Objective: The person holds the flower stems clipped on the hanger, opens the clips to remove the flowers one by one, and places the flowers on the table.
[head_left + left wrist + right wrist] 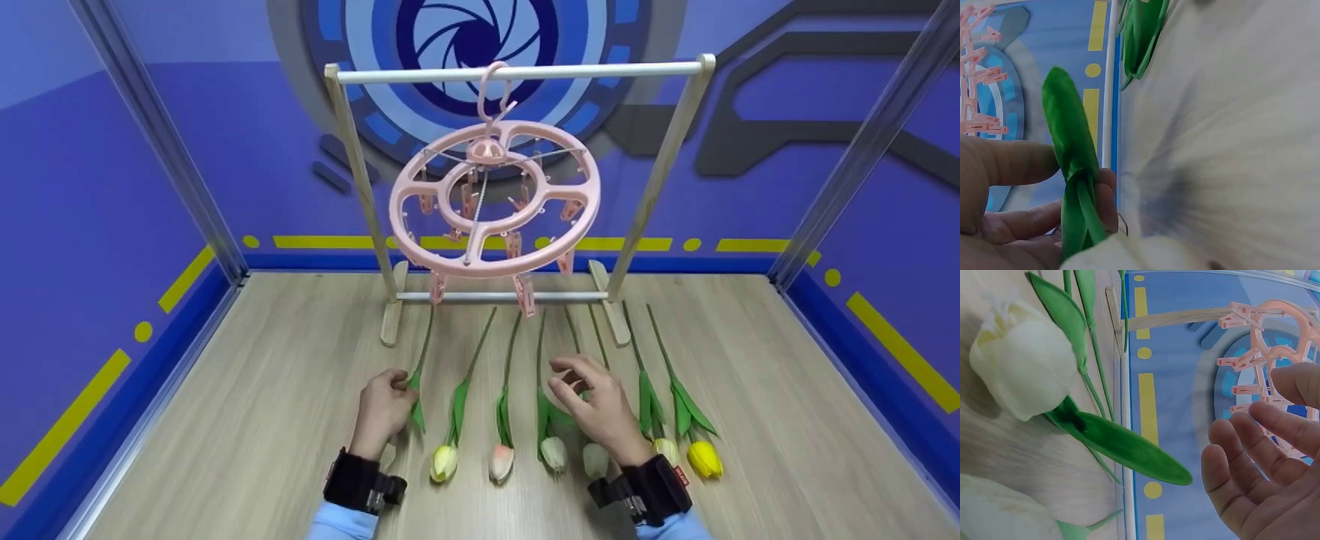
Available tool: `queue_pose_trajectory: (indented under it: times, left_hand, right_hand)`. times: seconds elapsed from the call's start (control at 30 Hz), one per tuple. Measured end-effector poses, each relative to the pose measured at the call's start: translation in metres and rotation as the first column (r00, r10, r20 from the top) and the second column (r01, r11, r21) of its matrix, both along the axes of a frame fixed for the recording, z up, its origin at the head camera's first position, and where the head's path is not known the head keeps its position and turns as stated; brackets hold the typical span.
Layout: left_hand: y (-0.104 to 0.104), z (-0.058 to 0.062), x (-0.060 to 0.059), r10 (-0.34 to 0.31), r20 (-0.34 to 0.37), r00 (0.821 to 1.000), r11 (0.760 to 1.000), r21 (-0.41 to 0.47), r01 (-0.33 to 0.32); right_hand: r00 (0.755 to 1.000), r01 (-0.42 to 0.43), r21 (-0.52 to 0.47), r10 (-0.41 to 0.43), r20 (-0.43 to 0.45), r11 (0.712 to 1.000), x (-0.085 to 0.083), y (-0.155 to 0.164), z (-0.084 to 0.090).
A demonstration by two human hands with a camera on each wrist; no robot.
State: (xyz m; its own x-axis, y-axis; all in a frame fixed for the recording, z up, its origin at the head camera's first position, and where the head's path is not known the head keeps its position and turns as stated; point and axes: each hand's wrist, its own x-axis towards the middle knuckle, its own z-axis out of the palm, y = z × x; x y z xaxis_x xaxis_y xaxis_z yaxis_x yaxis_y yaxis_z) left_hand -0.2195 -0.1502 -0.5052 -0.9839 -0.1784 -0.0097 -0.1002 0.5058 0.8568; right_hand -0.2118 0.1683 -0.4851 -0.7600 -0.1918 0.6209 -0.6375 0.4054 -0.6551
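Several artificial tulips lie side by side on the wooden tabletop [262,390], stems pointing away from me. My left hand [401,384] pinches the leftmost tulip [424,345] at its stem and green leaf [1069,129]; its flower is hidden by my hand. In the left wrist view the left hand [1081,185] has thumb and fingers closed round that stem. My right hand [570,379] hovers over the middle tulips with relaxed fingers, holding nothing. From the right wrist, the right hand [1258,455] is spread and bare, with a white tulip [1022,371] below it.
A pink round clip hanger [495,199] hangs by its hook from a wooden rack [600,71] at the back, its pegs dangling above the stems. Other tulips include a pale yellow one [444,463], a pink one [501,462] and a yellow one [706,457]. Blue walls enclose the table.
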Motion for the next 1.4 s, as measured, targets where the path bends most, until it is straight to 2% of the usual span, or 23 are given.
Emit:
queue_pose_trajectory:
  times: [0.33, 0.5, 0.7, 0.83, 0.97, 1.13, 1.27, 1.4]
  left_hand:
    - [0.004, -0.002, -0.001, -0.037, 0.014, 0.999, 0.998, 0.050, 0.036]
    - [0.007, -0.004, 0.000, -0.046, 0.014, 0.999, 0.995, 0.085, 0.045]
    - [0.008, -0.004, -0.001, -0.046, 0.022, 0.999, 0.996, 0.076, 0.044]
    - [0.009, -0.005, 0.001, -0.060, 0.020, 0.998, 0.998, 0.033, 0.060]
    - [0.010, -0.007, 0.003, -0.073, -0.021, 0.997, 0.995, -0.066, 0.071]
    - [0.011, -0.008, 0.006, -0.096, -0.057, 0.994, 0.981, -0.177, 0.084]
    - [0.011, -0.007, 0.009, -0.097, -0.034, 0.995, 0.978, -0.190, 0.088]
    - [0.012, -0.008, 0.010, -0.085, -0.025, 0.996, 0.976, -0.203, 0.078]
  right_hand:
    - [0.998, -0.014, 0.021, 0.012, 0.067, 1.000, 0.000, -0.001, -0.002]
    - [0.998, -0.008, 0.042, 0.006, 0.060, 0.999, 0.001, -0.001, -0.003]
    - [0.999, 0.002, 0.052, -0.005, 0.052, 0.999, 0.002, -0.002, -0.002]
    - [0.999, 0.005, 0.053, -0.008, 0.054, 0.999, 0.002, -0.002, -0.002]
    - [0.998, 0.005, 0.054, -0.008, 0.055, 0.999, 0.002, -0.002, -0.002]
    - [0.999, 0.002, 0.056, -0.005, 0.052, 0.998, 0.003, -0.002, -0.003]
    - [0.999, -0.009, 0.062, 0.006, 0.048, 0.998, 0.002, -0.002, -0.004]
    - [0.996, -0.019, 0.070, 0.013, 0.092, 0.997, 0.001, -0.001, -0.005]
